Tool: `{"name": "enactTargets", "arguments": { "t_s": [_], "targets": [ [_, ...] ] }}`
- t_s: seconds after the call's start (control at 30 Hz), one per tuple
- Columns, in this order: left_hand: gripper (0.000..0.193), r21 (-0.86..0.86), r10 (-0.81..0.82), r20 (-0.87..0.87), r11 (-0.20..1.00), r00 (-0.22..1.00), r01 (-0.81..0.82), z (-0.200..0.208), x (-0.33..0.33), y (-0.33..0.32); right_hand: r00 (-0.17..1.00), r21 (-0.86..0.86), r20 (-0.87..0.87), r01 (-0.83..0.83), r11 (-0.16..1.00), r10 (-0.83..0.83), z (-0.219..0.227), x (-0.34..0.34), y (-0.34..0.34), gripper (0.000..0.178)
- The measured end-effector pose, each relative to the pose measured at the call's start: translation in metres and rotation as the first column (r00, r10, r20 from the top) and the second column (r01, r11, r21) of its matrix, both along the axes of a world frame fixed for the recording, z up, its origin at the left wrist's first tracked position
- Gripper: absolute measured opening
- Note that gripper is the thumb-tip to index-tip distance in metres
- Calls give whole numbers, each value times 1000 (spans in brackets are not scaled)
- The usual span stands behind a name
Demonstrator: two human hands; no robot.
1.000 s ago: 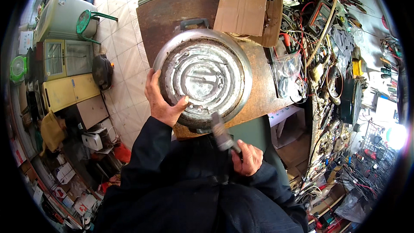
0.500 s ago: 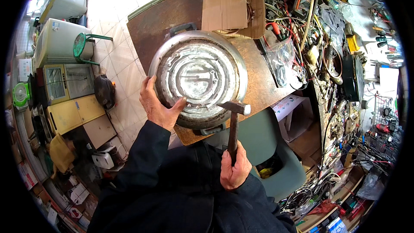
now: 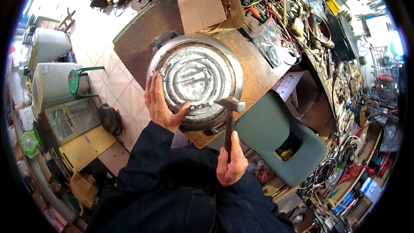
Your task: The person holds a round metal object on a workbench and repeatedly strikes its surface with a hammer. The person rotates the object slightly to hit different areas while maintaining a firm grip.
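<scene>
A round metal pan [image 3: 196, 82] lies bottom up on the brown wooden table [image 3: 254, 69], its ring-shaped heating element and small terminals showing. One dark handle [image 3: 167, 38] sticks out at its far side, another at the near side, partly hidden. My left hand [image 3: 163, 108] rests on the pan's left rim, fingers stretched out, thumb spread over the base. In my right hand [image 3: 232, 162] is a hammer [image 3: 230, 121], gripped by its dark handle, thumb lying along it. The hammer head is over the pan's near right edge; whether it touches cannot be told.
A cardboard box [image 3: 202, 6] sits behind the pan. Cables and tools crowd the bench [image 3: 317, 39] at the right. A grey-green chair [image 3: 265, 121] stands against the table's near right edge. On the tiled floor at left is a green stool [image 3: 74, 82].
The head view has shifted. My left fingers have moved from the pan's outer side up onto its rim. The hammer stays in my right hand, near the same edge.
</scene>
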State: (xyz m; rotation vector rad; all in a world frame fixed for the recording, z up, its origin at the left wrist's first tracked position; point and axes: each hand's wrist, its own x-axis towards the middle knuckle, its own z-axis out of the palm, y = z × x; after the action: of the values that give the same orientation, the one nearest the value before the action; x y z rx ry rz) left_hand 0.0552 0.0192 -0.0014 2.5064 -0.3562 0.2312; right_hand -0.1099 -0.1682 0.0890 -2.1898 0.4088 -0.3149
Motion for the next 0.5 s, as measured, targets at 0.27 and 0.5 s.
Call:
{"name": "enactTargets", "arguments": {
  "t_s": [0.27, 0.5],
  "targets": [
    [112, -10, -12, -66, 1000, 998, 11, 11, -1, -1, 988, -88, 107, 121, 989, -112, -6, -6, 33, 58],
    [110, -8, -17, -53, 1000, 998, 16, 7, 0, 1, 990, -67, 70, 129, 989, -125, -7, -8, 46, 62]
  ]
}}
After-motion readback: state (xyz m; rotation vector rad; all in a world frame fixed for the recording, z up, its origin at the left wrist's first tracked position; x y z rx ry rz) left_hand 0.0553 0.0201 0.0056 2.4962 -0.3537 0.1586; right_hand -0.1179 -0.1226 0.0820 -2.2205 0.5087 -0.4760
